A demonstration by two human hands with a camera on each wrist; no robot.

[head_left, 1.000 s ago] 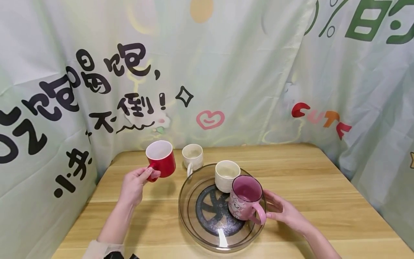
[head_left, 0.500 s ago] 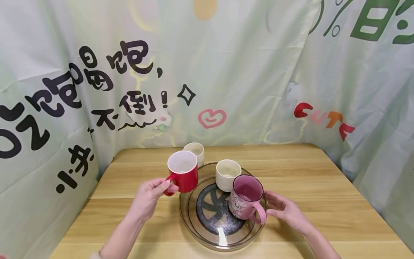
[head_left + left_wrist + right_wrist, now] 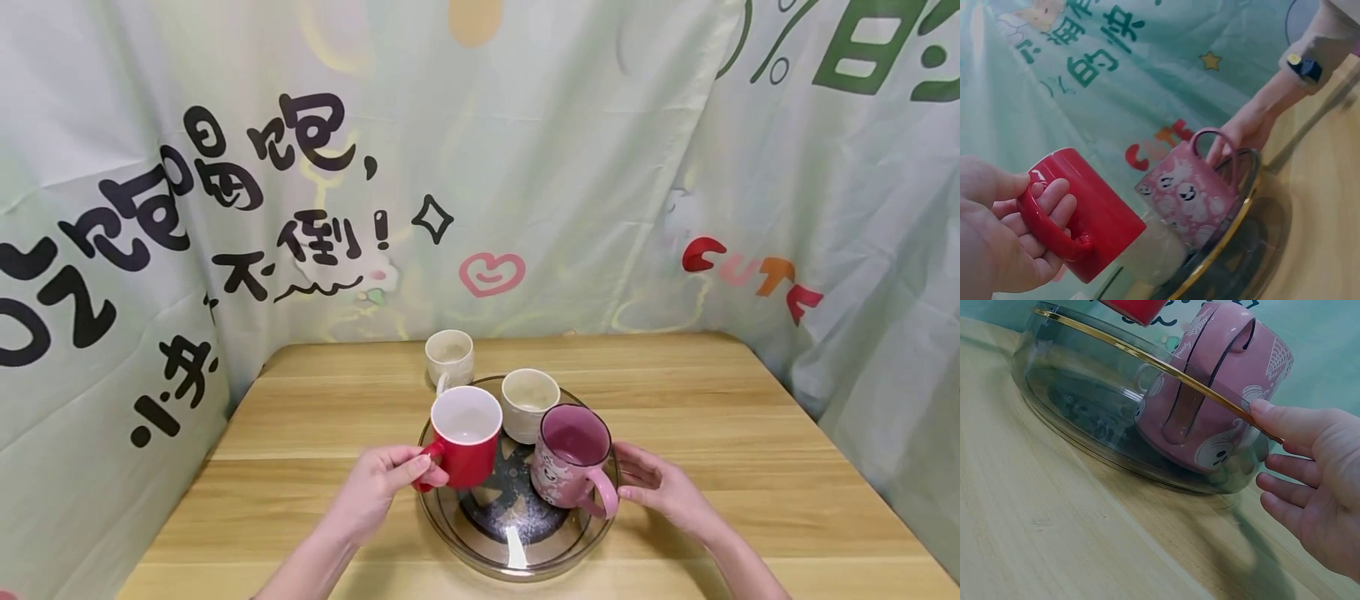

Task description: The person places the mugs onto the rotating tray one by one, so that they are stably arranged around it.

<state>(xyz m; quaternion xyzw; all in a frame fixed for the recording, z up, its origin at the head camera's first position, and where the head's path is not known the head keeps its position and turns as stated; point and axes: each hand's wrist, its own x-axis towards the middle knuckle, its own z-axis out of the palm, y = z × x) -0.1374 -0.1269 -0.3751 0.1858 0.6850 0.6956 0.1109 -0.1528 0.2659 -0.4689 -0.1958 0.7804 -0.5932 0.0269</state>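
My left hand (image 3: 381,483) grips the red mug (image 3: 468,450) by its handle, white inside. The mug hangs upright over the left part of a smoked-glass bowl (image 3: 517,575) with a gold rim. Inside the bowl stand a cream cup (image 3: 528,400) at the back and a pink mug (image 3: 558,475) on the right, its handle toward the front right. Printed faces show on the pink mug (image 3: 1188,194) in the left wrist view. My right hand (image 3: 663,492) is at the bowl's right side; its thumb and fingers hold the rim beside the pink mug.
Another cream cup (image 3: 450,354) with a handle stands on the wooden table (image 3: 750,433), just behind the bowl's left rim. A printed cloth curtain (image 3: 570,167) rises behind the table and along both sides.
My left hand has carried the red mug right and toward the front, from the bowl's left to above it. The right hand, bowl, cream cups and pink mug have stayed put.
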